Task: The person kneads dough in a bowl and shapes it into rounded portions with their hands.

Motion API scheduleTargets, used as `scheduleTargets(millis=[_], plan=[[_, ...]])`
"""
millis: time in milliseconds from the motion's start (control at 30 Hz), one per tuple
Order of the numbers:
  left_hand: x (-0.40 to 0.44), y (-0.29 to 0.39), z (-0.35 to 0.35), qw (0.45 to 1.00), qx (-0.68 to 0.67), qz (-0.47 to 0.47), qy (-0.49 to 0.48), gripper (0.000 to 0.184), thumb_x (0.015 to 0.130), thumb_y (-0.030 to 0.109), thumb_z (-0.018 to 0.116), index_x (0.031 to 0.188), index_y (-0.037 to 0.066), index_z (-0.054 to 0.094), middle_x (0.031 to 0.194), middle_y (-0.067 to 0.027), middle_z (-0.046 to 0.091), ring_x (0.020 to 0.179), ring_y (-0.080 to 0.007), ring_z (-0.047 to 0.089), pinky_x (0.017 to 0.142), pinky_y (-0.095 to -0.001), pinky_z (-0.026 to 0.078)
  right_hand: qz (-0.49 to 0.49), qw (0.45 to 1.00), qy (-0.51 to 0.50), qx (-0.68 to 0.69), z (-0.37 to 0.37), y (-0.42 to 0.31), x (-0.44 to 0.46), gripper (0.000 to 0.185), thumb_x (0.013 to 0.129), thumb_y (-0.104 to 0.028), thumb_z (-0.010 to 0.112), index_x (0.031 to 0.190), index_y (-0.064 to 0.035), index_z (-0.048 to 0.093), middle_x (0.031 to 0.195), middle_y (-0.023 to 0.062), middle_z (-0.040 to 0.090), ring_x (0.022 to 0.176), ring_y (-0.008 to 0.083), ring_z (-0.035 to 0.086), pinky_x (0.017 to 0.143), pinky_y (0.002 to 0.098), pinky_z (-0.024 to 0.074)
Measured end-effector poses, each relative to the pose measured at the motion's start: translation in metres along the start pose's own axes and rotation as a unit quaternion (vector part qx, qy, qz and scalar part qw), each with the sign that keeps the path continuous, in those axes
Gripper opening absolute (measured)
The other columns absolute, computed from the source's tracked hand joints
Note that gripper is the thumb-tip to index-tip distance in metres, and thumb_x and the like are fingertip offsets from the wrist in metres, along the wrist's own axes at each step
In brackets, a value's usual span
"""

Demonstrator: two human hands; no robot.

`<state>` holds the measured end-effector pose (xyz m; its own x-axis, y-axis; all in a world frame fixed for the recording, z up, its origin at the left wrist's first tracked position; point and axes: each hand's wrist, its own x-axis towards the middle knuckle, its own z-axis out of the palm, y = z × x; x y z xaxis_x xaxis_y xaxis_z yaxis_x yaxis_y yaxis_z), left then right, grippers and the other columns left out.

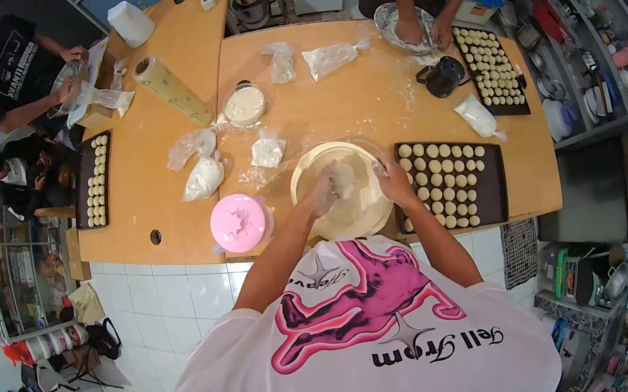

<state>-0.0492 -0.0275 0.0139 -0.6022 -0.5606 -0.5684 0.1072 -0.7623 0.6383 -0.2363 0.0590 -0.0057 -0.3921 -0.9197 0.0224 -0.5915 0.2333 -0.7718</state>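
Observation:
A large pale bowl (pixel 297 167) with flour-like powder (pixel 357 210) in it stands at the table edge in front of me. My left hand (pixel 322 197) is inside the bowl on its left side, dusted white; its fingers blend into the powder, so their pose is unclear. At the bowl's right rim my right hand (pixel 394 182) is closed around the edge. Just right of it lies a dark tray (pixel 492 196) with rows of small round dough pieces (pixel 447 183). On the left, close to the bowl, sits a pink-lidded container (pixel 239 223).
Bags of white powder (pixel 204 177), a small white packet (pixel 268 151), a tub (pixel 245 106) and a film roll (pixel 172 92) stand beyond. Across the table a co-worker's hand (pixel 411 31) is in another bowl (pixel 388 18), near a black jug (pixel 441 77) and second tray (pixel 495 69).

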Motion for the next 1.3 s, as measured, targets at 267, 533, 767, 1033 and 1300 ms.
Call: scheduleTargets(millis=[267, 533, 767, 1033, 1300], plan=[[0.01, -0.018, 0.016, 0.798, 0.584, 0.146, -0.035, 0.06, 0.073, 0.027, 0.072, 0.122, 0.001, 0.049, 0.114, -0.0237, 0.056, 0.104, -0.0313, 0.058, 0.087, -0.036, 0.047, 0.055, 0.996, -0.063, -0.013, -0.007, -0.007, -0.001, 0.037, 0.087, -0.021, 0.049, 0.119, -0.0019, 0.055, 0.103, 0.0265, 0.06, 0.098, 0.0414, 0.056, 0.086, 0.045, 0.0431], [0.002, -0.034, 0.002, 0.564, 0.717, 0.397, -0.101, 0.06, 0.083, 0.033, 0.059, 0.131, 0.003, 0.042, 0.133, -0.0209, 0.043, 0.123, -0.0325, 0.042, 0.104, -0.0401, 0.031, 0.007, 0.998, -0.064, -0.011, -0.01, 0.0, -0.001, 0.042, 0.076, -0.01, 0.051, 0.117, -0.0017, 0.056, 0.091, 0.0278, 0.06, 0.088, 0.0436, 0.058, 0.079, 0.0464, 0.0453], [-0.005, -0.049, 0.02, 0.437, 0.831, 0.323, -0.118, 0.063, 0.089, 0.041, 0.044, 0.134, -0.002, 0.036, 0.14, -0.0207, 0.034, 0.134, -0.03, 0.027, 0.11, -0.0451, 0.018, -0.025, 0.998, -0.043, -0.038, -0.012, -0.009, 0.001, 0.035, 0.077, -0.013, 0.049, 0.107, 0.0027, 0.061, 0.08, 0.0298, 0.058, 0.078, 0.0443, 0.058, 0.072, 0.0474, 0.0456], [0.001, -0.056, 0.025, 0.429, 0.841, 0.321, -0.077, 0.062, 0.086, 0.045, 0.049, 0.13, 0.002, 0.042, 0.138, -0.0176, 0.038, 0.13, -0.0302, 0.033, 0.107, -0.0469, 0.023, -0.037, 0.994, -0.062, -0.082, -0.014, -0.004, 0.009, 0.033, 0.079, -0.014, 0.05, 0.106, 0.0, 0.062, 0.083, 0.028, 0.06, 0.078, 0.0439, 0.057, 0.071, 0.0487, 0.0452], [0.011, -0.057, 0.008, 0.447, 0.778, 0.431, -0.099, 0.058, 0.082, 0.043, 0.056, 0.124, 0.004, 0.049, 0.129, -0.0156, 0.049, 0.123, -0.0291, 0.044, 0.101, -0.0436, 0.034, -0.014, 0.985, -0.074, -0.153, -0.014, 0.009, 0.007, 0.035, 0.077, -0.012, 0.052, 0.11, -0.0073, 0.063, 0.086, 0.0247, 0.061, 0.082, 0.0417, 0.058, 0.077, 0.0476, 0.0455]])
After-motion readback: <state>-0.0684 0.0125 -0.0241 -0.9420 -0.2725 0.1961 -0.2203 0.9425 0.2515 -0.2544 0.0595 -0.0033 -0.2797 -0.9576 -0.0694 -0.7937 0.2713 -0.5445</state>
